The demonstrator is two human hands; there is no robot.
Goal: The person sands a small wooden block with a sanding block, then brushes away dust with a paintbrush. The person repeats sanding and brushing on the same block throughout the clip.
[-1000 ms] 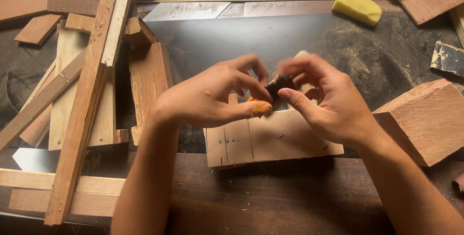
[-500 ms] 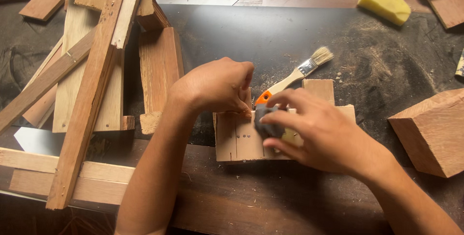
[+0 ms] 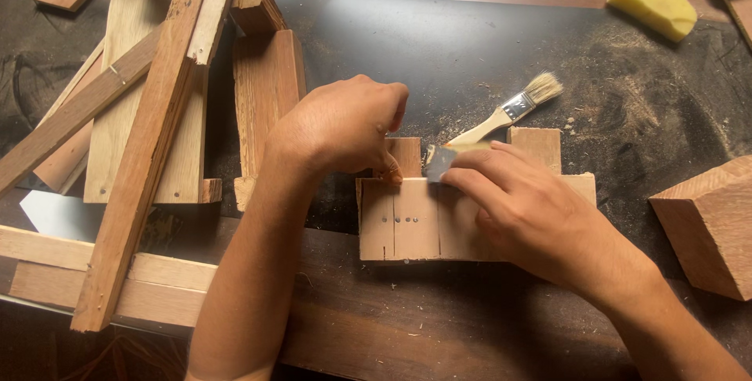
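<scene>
In the middle of the dark workbench (image 3: 470, 44), just in front of me, I see a small wooden piece (image 3: 415, 220) made of pale slats joined side by side, with a few small dark dots across two of them and two short blocks standing up from its far edge. My left hand (image 3: 341, 126) is curled over its far left corner, fingertips bent down and touching the wood by the left block; whether they pinch anything there I cannot tell. My right hand (image 3: 540, 220) lies flat across the right half of the piece, and its fingers (image 3: 478, 169) pinch a small flat grey scraper (image 3: 437, 162) at the far edge, between the two blocks. Just beyond the scraper, a paintbrush (image 3: 509, 111) with a pale handle and light bristles lies on the bench, bristles pointing far right. Further right, a thick wooden block (image 3: 709, 224) sits at the bench edge, well apart from my hands. In the far right corner lies a yellow sponge (image 3: 654, 5). To the left, a loose heap of planks (image 3: 149, 107) and offcuts leans across itself, with sawdust scattered about on the dark surface.
</scene>
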